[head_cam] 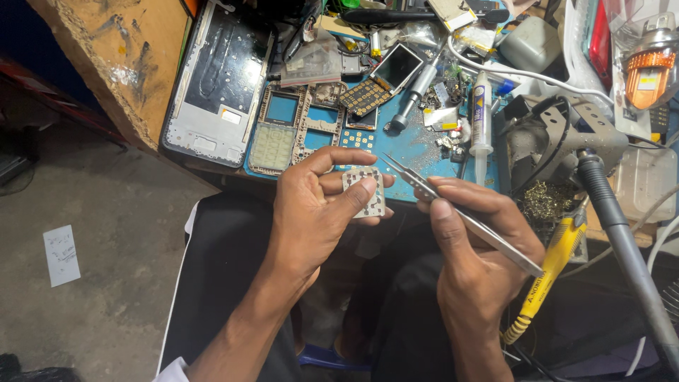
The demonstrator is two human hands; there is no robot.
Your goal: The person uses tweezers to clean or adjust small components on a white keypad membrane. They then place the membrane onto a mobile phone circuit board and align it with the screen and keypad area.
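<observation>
My left hand (311, 212) is closed around a small pale keypad board (365, 191), thumb pressed across its face and fingers curled behind it, holding it just off the near edge of the blue work mat (410, 145). My right hand (474, 247) pinches a pair of metal tweezers (453, 212) between thumb and forefinger; their points sit just right of the board's upper corner, and I cannot tell whether they touch it.

On the mat, far from my hands, lie two phone frames with blue openings (300, 124), a dark keypad with yellowish keys (365, 95), and a small phone with a dark screen (397, 65). A white syringe (481, 117) with a blue and yellow band lies upright on the right of the mat. At far left a large grey tablet back (216, 85) carries a small white sticker. A clear plastic bag (311, 60) sits beyond the frames. To the right stand a grey soldering stand (548, 138), a yellow-handled iron (548, 272) with black lettering, and at far right an orange-banded lamp (647, 60) with a yellow label. A white paper slip (61, 255) lies on the floor at near left.
</observation>
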